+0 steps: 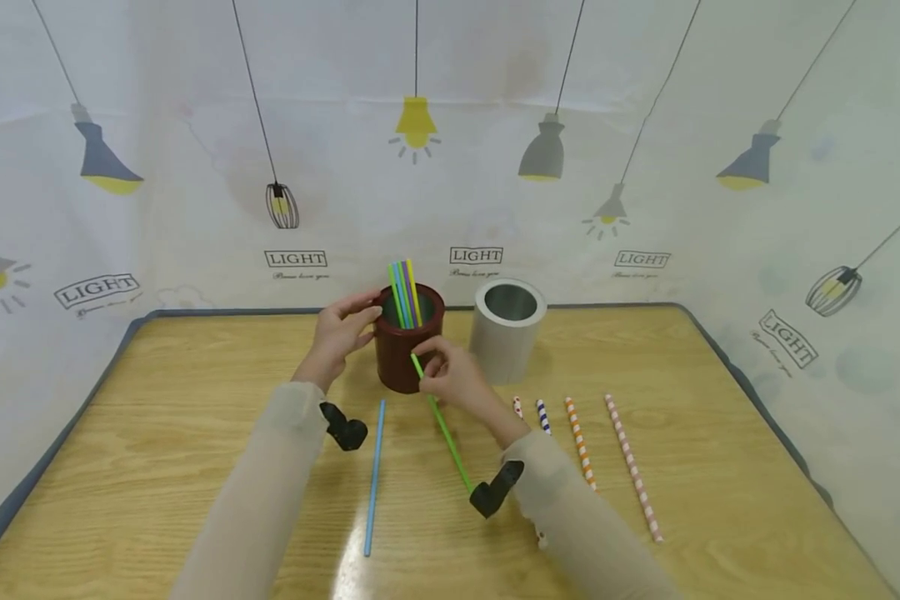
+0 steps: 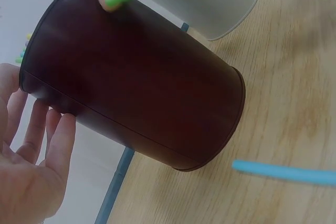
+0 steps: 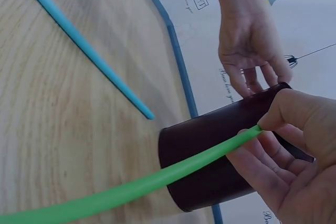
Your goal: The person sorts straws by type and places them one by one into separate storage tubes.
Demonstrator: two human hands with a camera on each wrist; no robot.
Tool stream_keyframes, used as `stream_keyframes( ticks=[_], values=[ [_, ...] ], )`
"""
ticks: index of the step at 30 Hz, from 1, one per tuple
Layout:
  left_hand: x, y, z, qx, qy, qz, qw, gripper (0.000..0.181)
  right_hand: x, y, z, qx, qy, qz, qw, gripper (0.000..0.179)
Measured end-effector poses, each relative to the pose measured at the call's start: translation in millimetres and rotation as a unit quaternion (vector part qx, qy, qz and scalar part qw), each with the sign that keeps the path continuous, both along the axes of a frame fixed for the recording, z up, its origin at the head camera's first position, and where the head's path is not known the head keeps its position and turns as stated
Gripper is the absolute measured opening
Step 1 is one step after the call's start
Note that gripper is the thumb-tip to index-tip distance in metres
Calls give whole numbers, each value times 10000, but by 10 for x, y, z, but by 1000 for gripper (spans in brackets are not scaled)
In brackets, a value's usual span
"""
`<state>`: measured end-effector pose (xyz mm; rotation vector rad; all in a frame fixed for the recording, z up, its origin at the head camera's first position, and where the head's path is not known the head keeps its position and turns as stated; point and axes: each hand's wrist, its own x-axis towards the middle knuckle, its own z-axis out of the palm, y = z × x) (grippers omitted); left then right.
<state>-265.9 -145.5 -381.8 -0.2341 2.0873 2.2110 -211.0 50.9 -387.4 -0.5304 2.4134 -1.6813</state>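
Note:
My right hand [image 1: 457, 379] pinches a bright green straw [image 1: 450, 442] near its upper end, between thumb and fingers, in front of a dark red cylindrical holder [image 1: 399, 367]. From there the straw slopes down toward me, clear of the holder's mouth. My left hand [image 1: 337, 337] rests its fingertips against the holder's left side by the rim, fingers loosely extended, as the left wrist view also shows. Several colored straws [image 1: 403, 292] stand upright inside the holder, in green, blue, purple and yellow. Left of the green straw, a light blue straw [image 1: 375, 475] lies on the table.
Right of the red holder stands a white cylindrical holder [image 1: 502, 354]. Several patterned straws lie on the right, among them an orange-striped straw [image 1: 579, 442] and a pink-striped straw [image 1: 633, 467]; my right forearm partly covers some. A lamp-print backdrop [image 1: 480, 200] borders the wooden table [image 1: 195, 467].

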Motion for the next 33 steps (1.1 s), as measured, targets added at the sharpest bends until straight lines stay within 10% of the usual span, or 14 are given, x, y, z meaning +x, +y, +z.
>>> stream_keyframes(
  ticks=[14, 33],
  values=[
    [-6, -16, 12, 69, 0, -42, 10000, 38, -190, 134, 356, 102, 1269, -259, 9915, 41],
    [5, -20, 29, 47, 49, -27, 10000, 39, -686, 117, 1143, -287, 1916, -537, 9796, 41]
  ],
)
